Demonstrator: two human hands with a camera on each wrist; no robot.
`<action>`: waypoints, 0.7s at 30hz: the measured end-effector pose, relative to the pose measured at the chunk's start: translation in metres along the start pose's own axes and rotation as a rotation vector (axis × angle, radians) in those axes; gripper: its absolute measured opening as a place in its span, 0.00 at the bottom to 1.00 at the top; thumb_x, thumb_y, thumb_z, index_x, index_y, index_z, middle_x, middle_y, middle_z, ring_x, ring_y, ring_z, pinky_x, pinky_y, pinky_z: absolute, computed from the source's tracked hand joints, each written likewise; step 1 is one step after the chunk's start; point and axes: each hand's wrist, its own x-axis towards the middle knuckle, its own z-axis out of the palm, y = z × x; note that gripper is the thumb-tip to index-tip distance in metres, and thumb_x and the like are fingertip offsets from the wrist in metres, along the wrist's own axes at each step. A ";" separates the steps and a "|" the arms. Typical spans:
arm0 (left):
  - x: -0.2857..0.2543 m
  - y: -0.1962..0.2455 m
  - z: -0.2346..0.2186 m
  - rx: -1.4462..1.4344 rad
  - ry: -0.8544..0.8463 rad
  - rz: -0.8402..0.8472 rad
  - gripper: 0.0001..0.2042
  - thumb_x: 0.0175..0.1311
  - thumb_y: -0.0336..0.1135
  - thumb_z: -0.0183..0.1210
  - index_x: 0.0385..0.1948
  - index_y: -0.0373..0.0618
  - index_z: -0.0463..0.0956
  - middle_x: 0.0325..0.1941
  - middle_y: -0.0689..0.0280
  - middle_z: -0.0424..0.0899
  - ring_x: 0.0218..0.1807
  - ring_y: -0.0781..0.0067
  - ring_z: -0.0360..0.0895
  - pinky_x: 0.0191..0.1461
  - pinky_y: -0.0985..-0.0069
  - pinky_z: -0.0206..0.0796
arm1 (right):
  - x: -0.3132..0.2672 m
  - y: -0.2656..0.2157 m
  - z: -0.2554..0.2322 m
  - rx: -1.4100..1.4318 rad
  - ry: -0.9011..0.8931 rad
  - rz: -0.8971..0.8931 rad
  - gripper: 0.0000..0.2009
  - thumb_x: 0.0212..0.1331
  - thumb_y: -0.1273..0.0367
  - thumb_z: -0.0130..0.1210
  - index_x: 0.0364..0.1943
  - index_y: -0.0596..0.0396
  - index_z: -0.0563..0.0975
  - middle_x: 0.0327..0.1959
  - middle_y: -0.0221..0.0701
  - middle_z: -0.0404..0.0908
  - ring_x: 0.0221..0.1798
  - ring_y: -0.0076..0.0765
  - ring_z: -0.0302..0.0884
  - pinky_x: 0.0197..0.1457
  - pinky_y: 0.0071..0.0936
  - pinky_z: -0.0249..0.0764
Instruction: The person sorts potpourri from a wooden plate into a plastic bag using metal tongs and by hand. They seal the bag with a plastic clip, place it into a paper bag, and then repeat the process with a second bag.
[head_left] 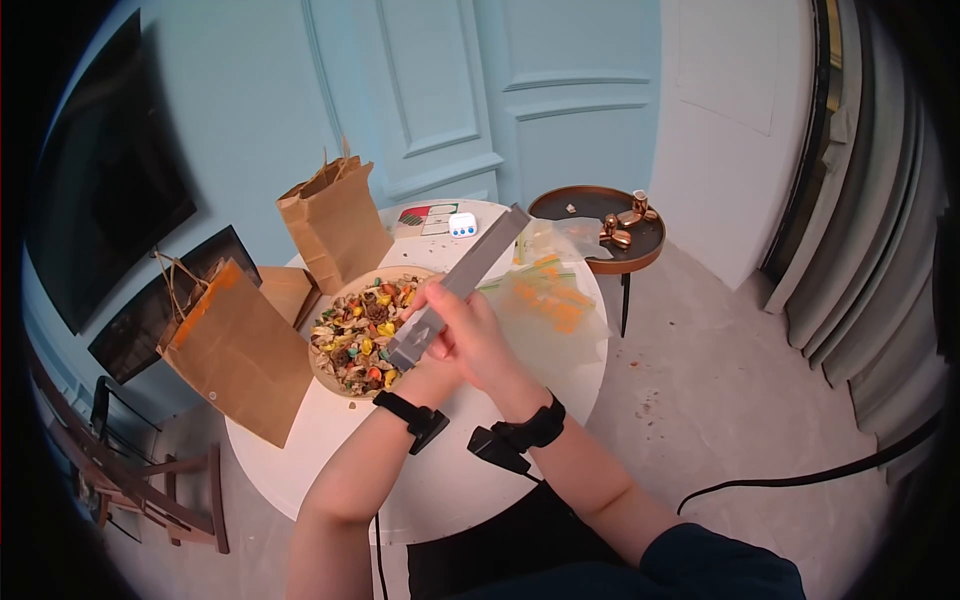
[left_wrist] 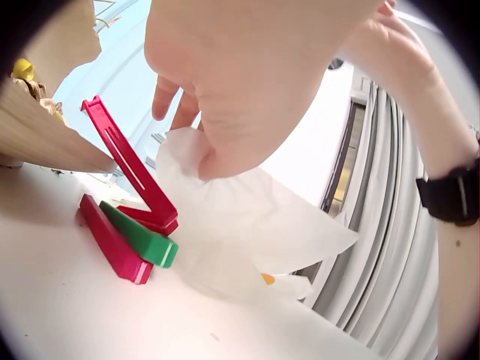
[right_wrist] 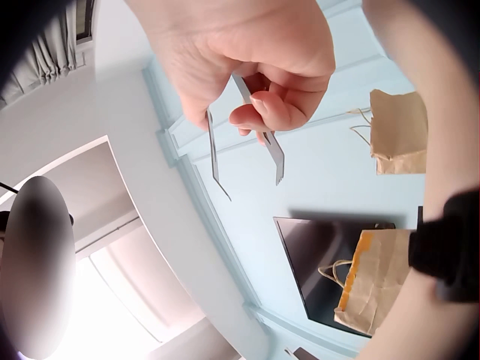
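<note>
My right hand [head_left: 478,340] holds long grey metal tongs [head_left: 470,270], slanting up over the table. In the right wrist view the two arms of the tongs stand apart with nothing between their tips. My left hand [left_wrist: 240,82] pinches a thin translucent bag [left_wrist: 247,217] between thumb and fingers. In the head view that hand is mostly hidden behind the right one. Red clips [left_wrist: 135,169] and a green clip [left_wrist: 140,236] lie beside the bag. Left of the hands is a shallow bowl [head_left: 412,272] of mixed potpourri with pine cones.
Two brown paper bags [head_left: 240,340] stand on the left and back of the round white table [head_left: 400,480]. More translucent packaging [head_left: 540,345] with orange and green pieces lies right. A small white device [head_left: 462,225] sits behind. A side table [head_left: 628,262] holds copper-coloured figurines [head_left: 615,235].
</note>
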 end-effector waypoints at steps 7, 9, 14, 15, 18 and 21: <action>-0.007 -0.006 -0.053 -0.367 0.191 -0.245 0.04 0.63 0.27 0.49 0.36 0.40 0.70 0.31 0.69 0.78 0.36 0.80 0.75 0.40 0.80 0.68 | -0.023 -0.055 -0.047 -0.046 0.187 -0.289 0.17 0.64 0.52 0.43 0.30 0.50 0.72 0.24 0.26 0.74 0.23 0.17 0.66 0.20 0.15 0.58; -0.028 0.003 -0.079 -0.429 0.201 -0.299 0.03 0.64 0.28 0.49 0.36 0.41 0.69 0.32 0.69 0.78 0.35 0.82 0.75 0.39 0.82 0.68 | -0.033 -0.071 -0.058 0.071 0.208 -0.328 0.17 0.65 0.53 0.41 0.29 0.49 0.71 0.26 0.28 0.75 0.30 0.21 0.70 0.29 0.21 0.65; -0.061 0.043 -0.126 -0.651 0.263 -0.516 0.03 0.66 0.33 0.48 0.36 0.45 0.69 0.33 0.70 0.79 0.33 0.83 0.76 0.37 0.82 0.69 | -0.042 -0.071 -0.070 0.035 0.174 -0.224 0.17 0.63 0.56 0.42 0.22 0.51 0.68 0.37 0.32 0.75 0.43 0.27 0.68 0.50 0.27 0.63; -0.066 0.047 -0.131 -0.719 0.294 -0.505 0.04 0.67 0.34 0.49 0.36 0.47 0.69 0.32 0.70 0.79 0.32 0.83 0.77 0.36 0.82 0.70 | -0.044 -0.066 -0.067 0.037 0.166 -0.218 0.17 0.63 0.56 0.42 0.22 0.51 0.68 0.37 0.32 0.75 0.43 0.27 0.68 0.50 0.27 0.63; -0.078 0.053 -0.137 -0.685 0.328 -0.488 0.04 0.67 0.35 0.48 0.36 0.47 0.68 0.33 0.69 0.79 0.32 0.83 0.76 0.36 0.81 0.71 | -0.052 -0.050 -0.056 -0.019 0.180 -0.150 0.17 0.63 0.57 0.43 0.20 0.51 0.68 0.46 0.38 0.75 0.49 0.30 0.68 0.53 0.29 0.62; -0.087 0.062 -0.145 -0.695 0.390 -0.472 0.04 0.67 0.35 0.48 0.35 0.46 0.68 0.34 0.68 0.79 0.32 0.82 0.76 0.36 0.80 0.71 | -0.061 -0.045 -0.051 0.009 0.298 -0.198 0.17 0.63 0.56 0.43 0.21 0.50 0.68 0.50 0.39 0.73 0.53 0.32 0.67 0.55 0.32 0.62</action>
